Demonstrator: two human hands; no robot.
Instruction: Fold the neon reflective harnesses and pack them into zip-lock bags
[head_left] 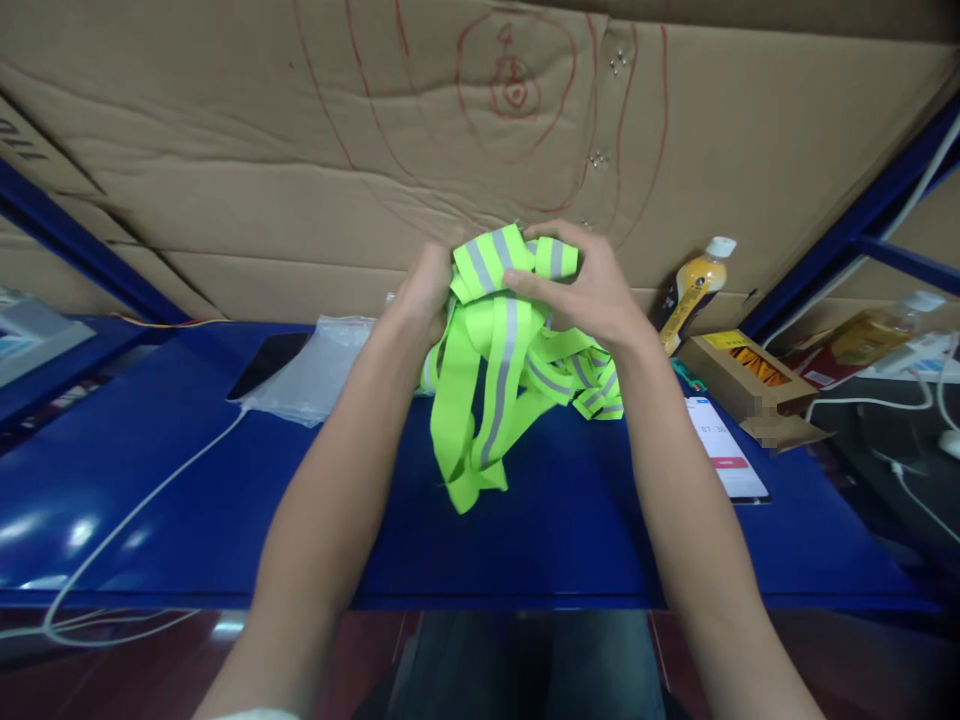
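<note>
Right hand [592, 285], centre of frame, slightly right: thumb pressed flat on the front of the strip, forefinger arched over its top edge; the fingers are part-curled with a small gap between, and have hold of the band. Left hand [426, 295], centre, slightly left: back of the hand outward, gripping the left edge of the same band; its fingertips are hidden behind the material, so how tightly they close cannot be told.

Reflective strip [499, 375], fluorescent yellow-green with a silver-grey stripe: one flat folded section held up between both hands at centre; loose loops hang below it, and a tangled heap lies to the right, beside the right forearm. Whether it is one length or several cannot be told.

Blue table [187, 480], glossy, across the middle and lower frame.

Clear plastic bags [315, 370], left of centre, partly covering a dark phone [262, 365]. White cable [150, 490], curving down to the lower left.

Lit phone [724, 450], right of the right forearm, red button on screen. Open carton [750, 385], just above it, orange contents. Yellow bottle [694, 285], white-capped, tilted, behind the carton. Second bottle [870, 335], amber liquid, far right.

Cardboard panel [225, 130], upper frame, marked with red hand-drawn rings.
</note>
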